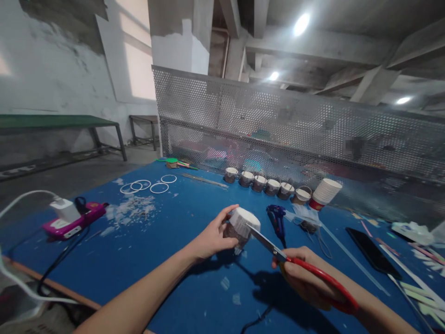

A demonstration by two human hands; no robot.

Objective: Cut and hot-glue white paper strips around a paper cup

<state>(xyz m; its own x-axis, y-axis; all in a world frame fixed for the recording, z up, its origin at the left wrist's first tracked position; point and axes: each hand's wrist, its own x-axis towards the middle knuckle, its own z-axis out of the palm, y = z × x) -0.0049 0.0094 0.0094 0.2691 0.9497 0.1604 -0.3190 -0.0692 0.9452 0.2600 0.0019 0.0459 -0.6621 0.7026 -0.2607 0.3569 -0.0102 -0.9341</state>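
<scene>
My left hand [217, 234] is wrapped round a small cup [243, 223] with a pale fabric-like strip round its upper part and a darker brown lower part. The cup is held tilted above the blue table [194, 287]. My right hand [302, 273] grips red-handled scissors [327, 278]. Their metal blades point up and left, with the tips at the near side of the cup's rim. Whether the blades are fully closed is hard to tell. A blue glue gun [277, 220] lies just beyond my right hand.
Several covered cups [259, 183] line the table's back edge beside stacked paper cups [327, 191]. White rings [159, 188] and scraps [134, 213] lie left, near a magenta power strip [76, 221]. A black phone [372, 252] and paper strips are at right. A perforated metal screen [278, 111] stands behind.
</scene>
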